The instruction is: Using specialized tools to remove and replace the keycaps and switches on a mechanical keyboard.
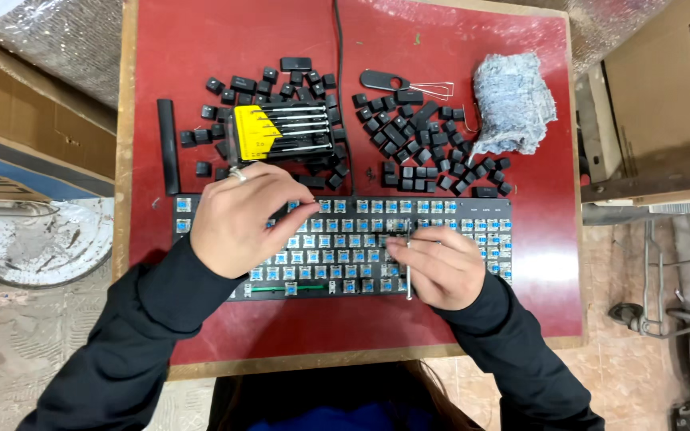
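A black keyboard (473,209) with its keycaps off and blue switches showing lies across the red table (201,48). My left hand (237,223) rests on its left part, fingertips pinching at a switch near the top row. My right hand (437,267) lies on the middle of the board and holds a thin metal screwdriver (409,279) upright against the switches. Two heaps of loose black keycaps (417,148) lie behind the keyboard. A yellow screwdriver set (269,132) sits on the left heap.
A grey cloth (513,100) lies at the back right. A black keycap puller with wire loops (405,84) lies behind the right heap. A long black spacebar cap (168,148) sits at the left. Cardboard boxes (664,96) flank the table; the keyboard's cable (339,48) runs back.
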